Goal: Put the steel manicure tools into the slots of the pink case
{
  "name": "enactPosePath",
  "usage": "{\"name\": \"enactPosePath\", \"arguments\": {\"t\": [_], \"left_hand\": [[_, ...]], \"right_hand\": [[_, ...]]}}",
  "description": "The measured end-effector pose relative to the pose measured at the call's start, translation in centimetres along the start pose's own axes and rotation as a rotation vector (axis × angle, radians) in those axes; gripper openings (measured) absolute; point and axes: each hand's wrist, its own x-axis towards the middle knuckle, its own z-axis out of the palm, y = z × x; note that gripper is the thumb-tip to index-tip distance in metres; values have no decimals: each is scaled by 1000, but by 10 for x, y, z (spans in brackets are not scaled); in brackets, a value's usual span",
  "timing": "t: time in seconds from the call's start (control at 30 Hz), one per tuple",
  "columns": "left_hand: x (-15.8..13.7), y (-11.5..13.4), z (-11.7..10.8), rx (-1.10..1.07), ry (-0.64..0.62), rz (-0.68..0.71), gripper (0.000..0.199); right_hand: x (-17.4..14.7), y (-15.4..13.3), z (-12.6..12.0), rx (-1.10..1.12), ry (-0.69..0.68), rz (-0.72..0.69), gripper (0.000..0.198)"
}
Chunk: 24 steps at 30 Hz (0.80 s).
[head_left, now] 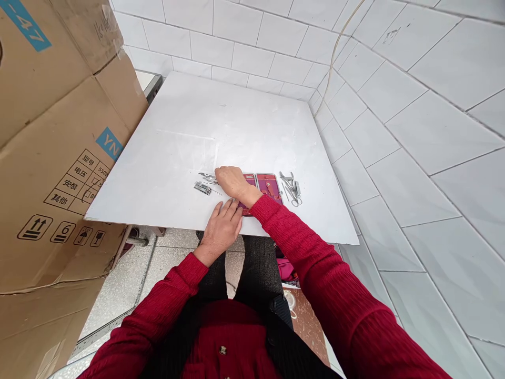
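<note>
A manicure case [269, 184] with a red-purple lining lies opened flat near the table's front edge, partly covered by my hands. My left hand [221, 227] rests with its fingers stretched out at the case's lower left corner. Across the case's left half reaches my right hand [233, 181], its fingers curled down beside several slim metal tools [208, 177]; whatever it holds is hidden. A small patterned metal piece [202, 188] lies just left of it. To the right of the case are small scissors [295, 201] and nippers [290, 180], together with other metal tools.
The white table [244, 116] runs back to a tiled wall [236, 52], with another tiled wall along the right. Large cardboard boxes [59, 158] stand close on the left. A thin cable [335, 50] hangs in the back right corner.
</note>
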Motion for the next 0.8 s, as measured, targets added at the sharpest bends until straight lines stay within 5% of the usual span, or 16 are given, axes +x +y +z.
{"name": "enactPosePath", "arguments": {"t": [0.37, 0.8], "left_hand": [[0, 0, 1, -9, 13, -5, 37], [1, 1, -2, -3, 6, -7, 36]], "right_hand": [[3, -1, 3, -7, 11, -55, 26], [0, 5, 13, 79, 36, 54, 26]]}}
